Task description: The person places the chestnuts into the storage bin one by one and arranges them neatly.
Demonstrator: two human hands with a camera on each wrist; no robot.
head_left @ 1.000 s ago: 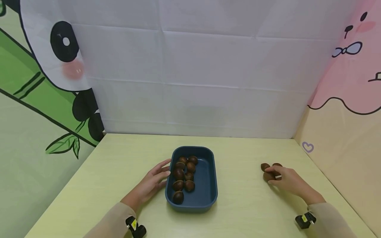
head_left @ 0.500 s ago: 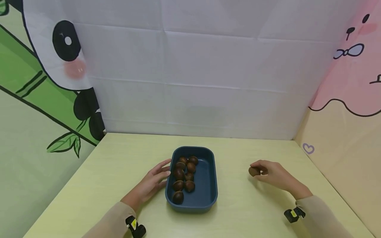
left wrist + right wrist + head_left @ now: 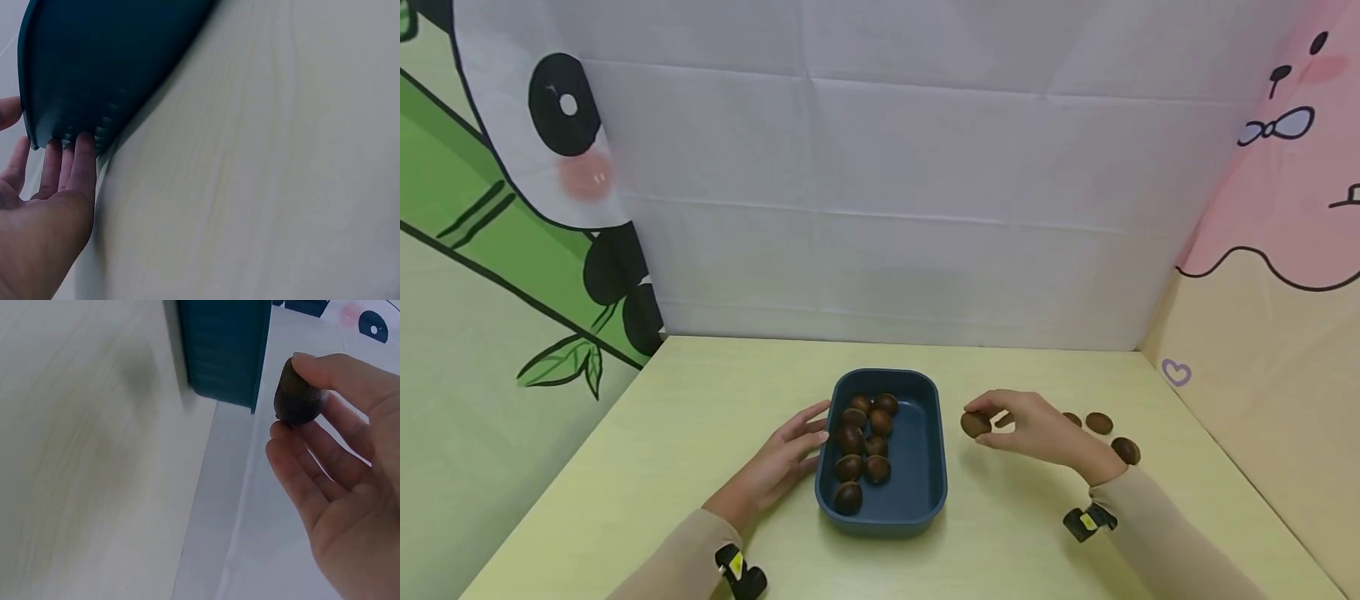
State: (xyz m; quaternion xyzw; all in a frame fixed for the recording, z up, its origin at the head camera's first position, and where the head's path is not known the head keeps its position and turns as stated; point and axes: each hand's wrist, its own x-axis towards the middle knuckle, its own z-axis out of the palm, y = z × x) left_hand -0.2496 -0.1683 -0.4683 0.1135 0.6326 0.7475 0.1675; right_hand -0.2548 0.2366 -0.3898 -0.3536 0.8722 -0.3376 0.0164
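Observation:
Between thumb and fingers my right hand [image 3: 1037, 429] pinches a brown chestnut [image 3: 976, 424], held in the air just right of the blue tray [image 3: 917, 508]. The same chestnut [image 3: 299, 397] shows close up in the right wrist view, with the tray's side [image 3: 225, 356] beyond it. My left hand [image 3: 778, 462] touches the tray's left side with its fingers extended. In the left wrist view, the fingertips of the left hand [image 3: 59, 187] rest against the tray's outer wall [image 3: 100, 75]. Several chestnuts [image 3: 850, 439] lie inside the tray, mostly along its left half.
Three loose chestnuts lie on the pale table [image 3: 1000, 533] behind and beside the right forearm: one partly hidden chestnut [image 3: 1072, 418], a second chestnut [image 3: 1099, 423] and a third chestnut [image 3: 1125, 451]. A white backdrop [image 3: 887, 208] stands at the table's far edge.
My right hand has picked a chestnut from the group on the right and carried it left, close to the tray. The left hand and tray have stayed put.

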